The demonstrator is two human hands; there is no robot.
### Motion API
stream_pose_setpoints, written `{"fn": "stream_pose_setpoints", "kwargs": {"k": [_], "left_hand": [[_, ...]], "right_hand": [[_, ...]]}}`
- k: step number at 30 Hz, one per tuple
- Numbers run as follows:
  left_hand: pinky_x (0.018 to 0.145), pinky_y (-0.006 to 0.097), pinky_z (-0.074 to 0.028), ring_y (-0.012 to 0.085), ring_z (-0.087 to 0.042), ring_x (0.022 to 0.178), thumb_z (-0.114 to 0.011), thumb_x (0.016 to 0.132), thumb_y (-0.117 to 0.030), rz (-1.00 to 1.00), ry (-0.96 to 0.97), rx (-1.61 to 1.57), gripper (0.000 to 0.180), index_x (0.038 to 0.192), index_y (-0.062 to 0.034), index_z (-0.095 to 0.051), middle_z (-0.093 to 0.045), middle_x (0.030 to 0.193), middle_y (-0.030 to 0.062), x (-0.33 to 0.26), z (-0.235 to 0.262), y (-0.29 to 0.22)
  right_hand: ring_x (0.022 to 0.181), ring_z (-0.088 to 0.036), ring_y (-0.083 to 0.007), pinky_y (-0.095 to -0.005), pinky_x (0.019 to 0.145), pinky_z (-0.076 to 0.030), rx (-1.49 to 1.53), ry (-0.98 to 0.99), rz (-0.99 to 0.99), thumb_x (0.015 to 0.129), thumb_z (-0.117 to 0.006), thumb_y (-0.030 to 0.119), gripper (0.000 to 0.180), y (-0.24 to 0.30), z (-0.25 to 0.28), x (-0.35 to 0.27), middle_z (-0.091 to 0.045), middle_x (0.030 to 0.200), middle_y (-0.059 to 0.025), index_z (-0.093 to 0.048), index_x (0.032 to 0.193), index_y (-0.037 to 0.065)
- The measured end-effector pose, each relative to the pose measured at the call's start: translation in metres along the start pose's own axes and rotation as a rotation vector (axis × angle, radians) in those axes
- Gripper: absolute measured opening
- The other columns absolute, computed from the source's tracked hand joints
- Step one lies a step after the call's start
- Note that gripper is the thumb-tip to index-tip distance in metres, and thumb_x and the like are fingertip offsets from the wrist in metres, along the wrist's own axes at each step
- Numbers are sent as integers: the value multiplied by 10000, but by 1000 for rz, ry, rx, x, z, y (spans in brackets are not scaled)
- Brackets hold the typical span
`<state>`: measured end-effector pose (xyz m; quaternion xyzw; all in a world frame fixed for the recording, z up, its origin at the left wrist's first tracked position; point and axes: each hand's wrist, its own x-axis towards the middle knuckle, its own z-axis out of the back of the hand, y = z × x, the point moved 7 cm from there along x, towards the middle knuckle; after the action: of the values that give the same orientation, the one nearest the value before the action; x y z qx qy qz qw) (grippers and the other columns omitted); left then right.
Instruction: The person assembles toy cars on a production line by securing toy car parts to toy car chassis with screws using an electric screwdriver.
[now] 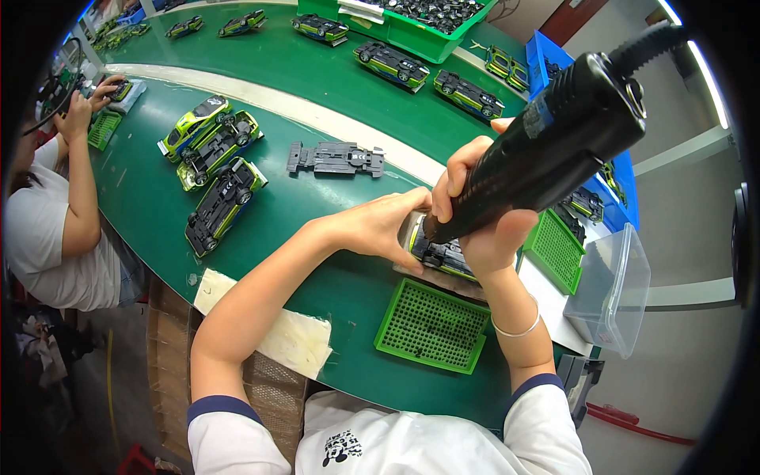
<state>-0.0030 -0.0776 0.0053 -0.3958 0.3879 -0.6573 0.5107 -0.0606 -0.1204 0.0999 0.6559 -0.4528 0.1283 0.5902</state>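
Note:
A black electric screwdriver (546, 146) slants down to the left in my right hand (491, 237), its fingers wrapped round the lower body. Below its lower end a toy car (450, 260) lies underside up on a pale holder. My left hand (378, 226) grips the left end of that car, thumb on the near side and fingers on the far side. The tool and my hands hide much of the car, so the screwdriver's tip is out of sight. Just nearer to me lies a green perforated tray (431, 324) with small dark pieces in its holes.
A loose black chassis plate (336, 159) and several green toy cars (226, 204) lie to the left. More cars (392, 65) rest beyond the pale strip, near a green bin (427, 55) of black parts. A clear box (609, 289) stands right; a co-worker (67, 214) sits far left.

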Motion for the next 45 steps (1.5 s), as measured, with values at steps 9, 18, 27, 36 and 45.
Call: {"fn": "stream_pose_setpoints", "kwargs": {"k": [9,18,27,36,45], "left_hand": [[959,337,-356,251,-490,1108,-759,576,-141,-252,-271,21,569,1070,-15,-505,-527,1165,137,3,8,-41],[918,289,-414,163,-540,1024,-790,573,-106,-249,-369,314,597,1110,0,-552,-578,1096,96,3,97,-109],[839,351,-454,283,-563,936,-760,495,-75,433,-175,1477,559,1029,-47,-599,-596,963,132,-20,279,15],[832,371,-453,295,-563,964,-774,505,-199,59,74,1205,834,1252,-112,-414,-564,1101,140,91,152,4],[936,397,-339,279,-532,997,-774,562,-325,-175,106,1090,910,1303,-87,-301,-582,1005,142,177,16,5]], "right_hand": [[508,-391,-118,-248,449,-340,-79,-275,314,836,-503,478,507,140,51,23,-407,746,-48,-392,1152,97],[518,-382,-114,-243,501,-331,-409,-654,660,803,-534,497,494,253,119,-19,-386,757,-33,-403,1046,87],[579,-370,-106,-247,553,-319,-325,-669,642,811,-517,435,360,245,98,-10,-347,741,-25,-444,906,96],[560,-346,-99,-237,532,-293,-370,-688,617,795,-472,387,314,249,101,-12,-354,721,-19,-411,758,81],[471,-375,-114,-252,425,-323,-343,-474,637,838,-380,435,360,251,94,0,-420,711,-27,-435,902,85]]}}
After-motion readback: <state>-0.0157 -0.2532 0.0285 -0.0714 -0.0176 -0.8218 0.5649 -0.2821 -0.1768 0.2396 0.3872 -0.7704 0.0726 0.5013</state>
